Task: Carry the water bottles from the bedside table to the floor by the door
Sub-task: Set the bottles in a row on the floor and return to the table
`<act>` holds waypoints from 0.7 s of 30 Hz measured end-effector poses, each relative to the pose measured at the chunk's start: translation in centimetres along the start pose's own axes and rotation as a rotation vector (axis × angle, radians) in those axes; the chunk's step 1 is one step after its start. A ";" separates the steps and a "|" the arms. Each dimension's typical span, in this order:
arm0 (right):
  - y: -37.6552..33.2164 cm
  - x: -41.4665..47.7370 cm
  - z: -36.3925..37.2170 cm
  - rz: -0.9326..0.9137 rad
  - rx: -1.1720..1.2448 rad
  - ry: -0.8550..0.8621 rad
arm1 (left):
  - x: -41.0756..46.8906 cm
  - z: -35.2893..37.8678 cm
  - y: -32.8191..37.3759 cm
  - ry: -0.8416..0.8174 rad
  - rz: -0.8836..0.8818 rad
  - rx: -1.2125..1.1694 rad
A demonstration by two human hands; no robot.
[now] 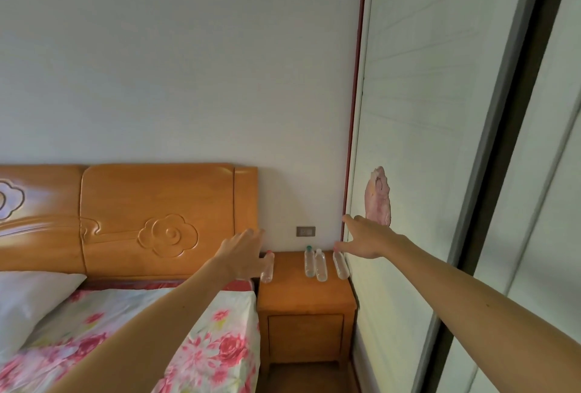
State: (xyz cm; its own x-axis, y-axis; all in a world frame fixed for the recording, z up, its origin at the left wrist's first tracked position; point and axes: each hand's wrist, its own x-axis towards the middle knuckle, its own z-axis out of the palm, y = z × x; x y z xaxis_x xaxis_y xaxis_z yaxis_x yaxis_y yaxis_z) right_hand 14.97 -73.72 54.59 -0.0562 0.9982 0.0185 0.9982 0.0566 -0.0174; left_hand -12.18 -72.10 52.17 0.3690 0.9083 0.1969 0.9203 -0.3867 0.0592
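Note:
Several clear plastic water bottles stand on the wooden bedside table [306, 293]. One bottle [268, 268] is at the table's left edge, two stand together in the middle [315, 263], and one [341, 265] is at the right edge by the wardrobe. My left hand [243, 255] is stretched out with fingers apart, just in front of the left bottle. My right hand [366, 237] is also spread, above and a little right of the right bottle. Neither hand holds anything.
A bed [176, 339] with a floral sheet and white pillow lies on the left, under a carved wooden headboard [151, 219]. A sliding wardrobe door [418, 172] runs close along the right. A wall socket [305, 231] sits above the table.

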 end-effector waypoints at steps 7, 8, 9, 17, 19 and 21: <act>4.8 7.6 0.7 0.005 -0.036 -0.041 | 7.6 1.8 -0.8 0.022 -0.042 -0.064; 5.4 8.4 0.9 0.009 -0.036 -0.046 | 8.5 2.2 -0.8 0.024 -0.043 -0.071; 6.0 9.3 1.2 0.014 -0.033 -0.051 | 9.3 2.6 -0.8 0.025 -0.043 -0.076; 8.1 14.0 4.1 0.024 0.009 -0.098 | 14.5 5.1 -0.8 -0.013 -0.045 -0.055; 8.5 15.0 4.8 0.025 0.028 -0.115 | 15.6 5.8 -0.8 -0.026 -0.039 -0.040; 8.9 15.9 5.5 0.029 0.055 -0.125 | 16.6 6.6 -0.8 -0.034 -0.032 -0.028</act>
State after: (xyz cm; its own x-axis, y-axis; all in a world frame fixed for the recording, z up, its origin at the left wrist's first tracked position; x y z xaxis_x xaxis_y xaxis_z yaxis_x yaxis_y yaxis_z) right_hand 22.83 -57.29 49.25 -0.0330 0.9937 -0.1074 0.9971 0.0254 -0.0711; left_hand -5.97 -55.66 48.95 0.3445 0.9249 0.1607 0.9278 -0.3616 0.0919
